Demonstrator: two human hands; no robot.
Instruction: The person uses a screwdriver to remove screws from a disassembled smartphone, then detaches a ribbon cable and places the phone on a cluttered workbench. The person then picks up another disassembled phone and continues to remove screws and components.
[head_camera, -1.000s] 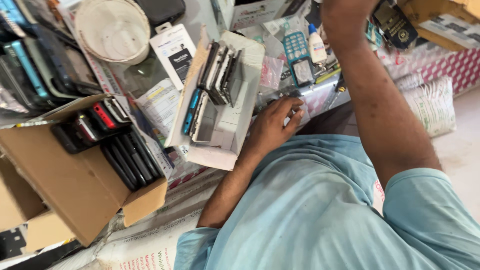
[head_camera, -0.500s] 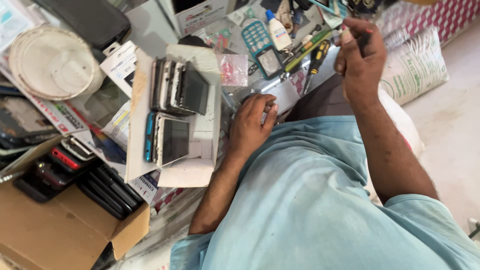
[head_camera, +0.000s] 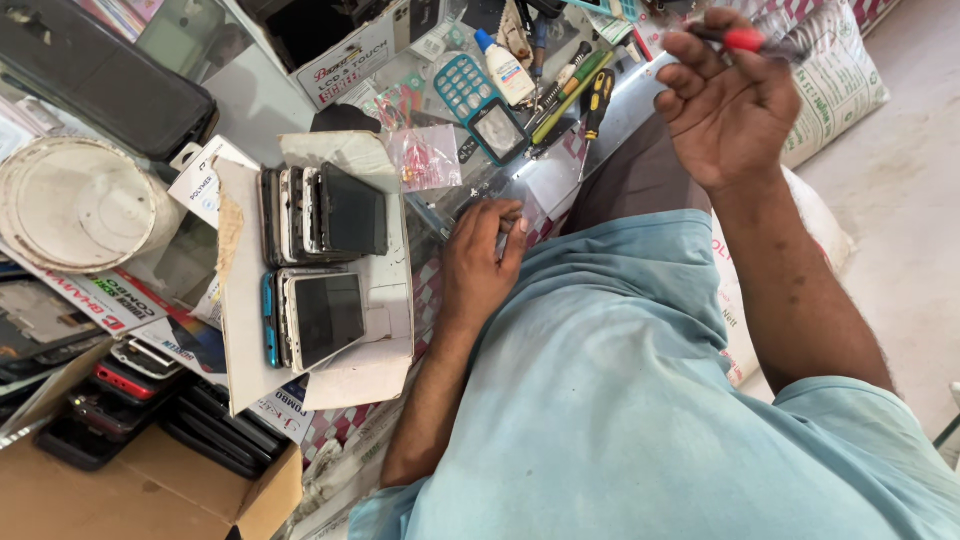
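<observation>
right hand (head_camera: 725, 110) raised higher with red-handled tool (head_camera: 745, 40), left hand (head_camera: 480, 262) unmoved

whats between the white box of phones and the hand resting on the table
In the head view, a small clear plastic bag and bare glass lie between the white box and the left hand.

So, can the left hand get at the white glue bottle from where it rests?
Probably yes: the left hand lies on the counter edge, the white glue bottle farther along, with only small packets and a blue keypad phone between.
</observation>
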